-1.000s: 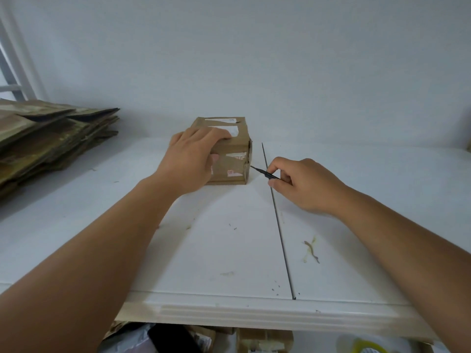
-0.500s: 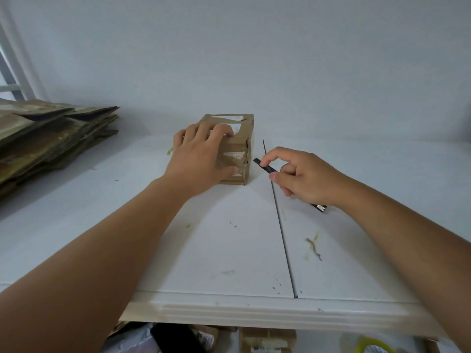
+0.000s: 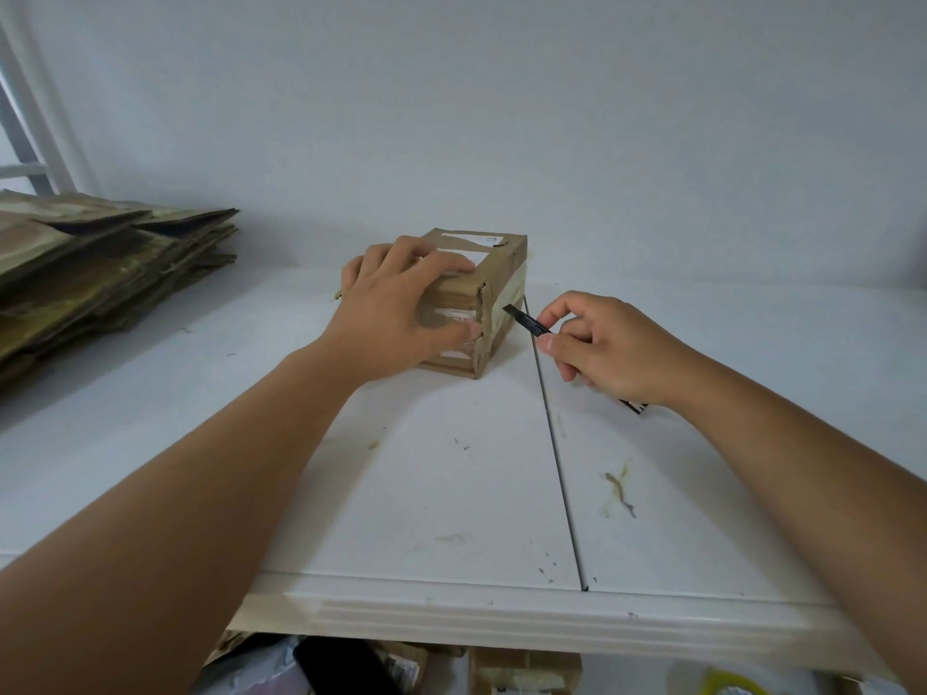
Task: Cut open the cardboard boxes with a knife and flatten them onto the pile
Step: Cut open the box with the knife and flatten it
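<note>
Box point(image 3: 481, 293) sat mid-table point(image 3: 451, 494), left hand point(image 3: 401, 313) gripping its near end. Right hand point(image 3: 607, 348) pinched knife point(image 3: 526, 323), tip just beside taped side. I judged cutting underway; next, slice tape seam, then flatten onto pile point(image 3: 100, 273).

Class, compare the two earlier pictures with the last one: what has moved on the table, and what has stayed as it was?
The left hand turned the cardboard box, so its right side now faces the camera more. The knife, whose tip met the box's right edge a second ago, has drawn back and now points at that taped side. The right hand still pinches the knife; the pile of flattened cardboard on the table is unchanged.
</note>
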